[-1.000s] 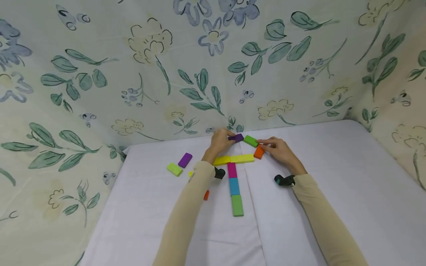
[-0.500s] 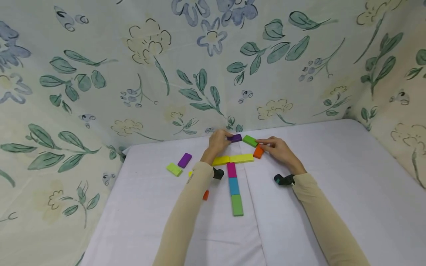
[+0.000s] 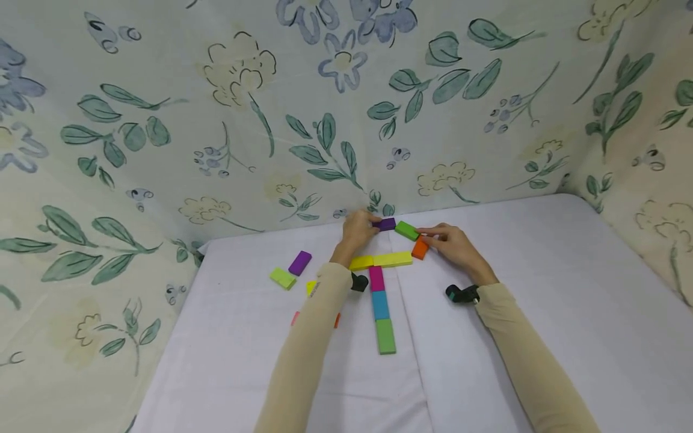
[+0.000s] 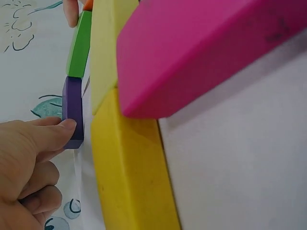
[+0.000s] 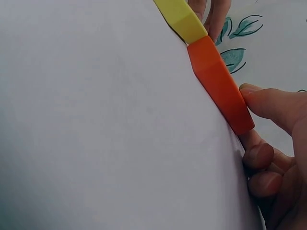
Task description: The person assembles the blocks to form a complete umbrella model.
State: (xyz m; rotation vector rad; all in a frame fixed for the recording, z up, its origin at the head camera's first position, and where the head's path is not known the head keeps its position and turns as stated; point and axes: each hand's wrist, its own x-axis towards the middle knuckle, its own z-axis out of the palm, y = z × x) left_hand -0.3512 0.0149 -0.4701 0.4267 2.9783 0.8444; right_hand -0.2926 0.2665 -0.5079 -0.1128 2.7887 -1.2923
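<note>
My left hand pinches a dark purple block between thumb and fingers at the table's far edge. Its other end meets a bright green block. An orange block slants down from that green one towards a row of two yellow blocks. My right hand holds the orange block's far end, thumb on one side and a curled finger by the other; a fingertip also lies close to the green block. From the yellow row a magenta block, a blue block and a green block run towards me.
Loose on the left lie a purple block and a lime block. A yellow piece and red-orange pieces show partly behind my left sleeve. Patterned cloth hangs behind the white table.
My left hand shifts the dark purple block slightly left, then back right against the green block. My right hand stays in place. More of the pieces beside my left sleeve now show.
</note>
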